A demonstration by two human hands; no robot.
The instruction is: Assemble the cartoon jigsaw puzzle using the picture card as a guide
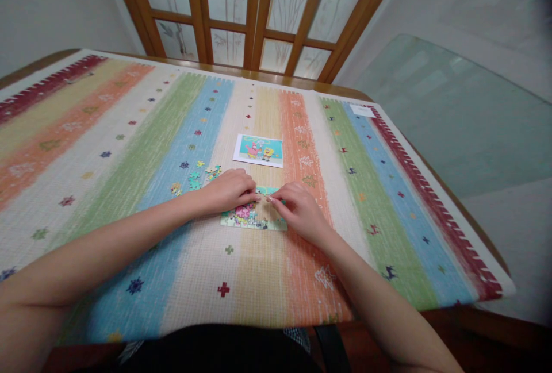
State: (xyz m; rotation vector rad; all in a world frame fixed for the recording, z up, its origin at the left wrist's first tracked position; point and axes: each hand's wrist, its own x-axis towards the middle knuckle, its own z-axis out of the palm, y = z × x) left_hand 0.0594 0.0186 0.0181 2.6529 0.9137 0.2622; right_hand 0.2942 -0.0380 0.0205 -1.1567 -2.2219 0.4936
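A partly joined jigsaw puzzle (245, 220) in teal, pink and pale green lies on the tablecloth, with a gap in its middle right. My left hand (230, 190) reaches over its upper left part, thumb and fingers pressed together near the gap. Across from it, my right hand (299, 207) rests at the puzzle's right side, thumb and forefinger pinched. The fingertips nearly meet above the gap; whatever sits between them is too small to make out. Both hands cover parts of the puzzle. Beyond them lies a printed cartoon picture (259, 150) of a pink and a yellow figure.
Loose puzzle pieces (195, 180) are scattered left of my left hand, with a small joined cluster (213, 172) beside them and a yellowish one (175, 189) nearer. A striped tablecloth (345, 189) covers the table. A white paper slip (363, 111) lies at the far right.
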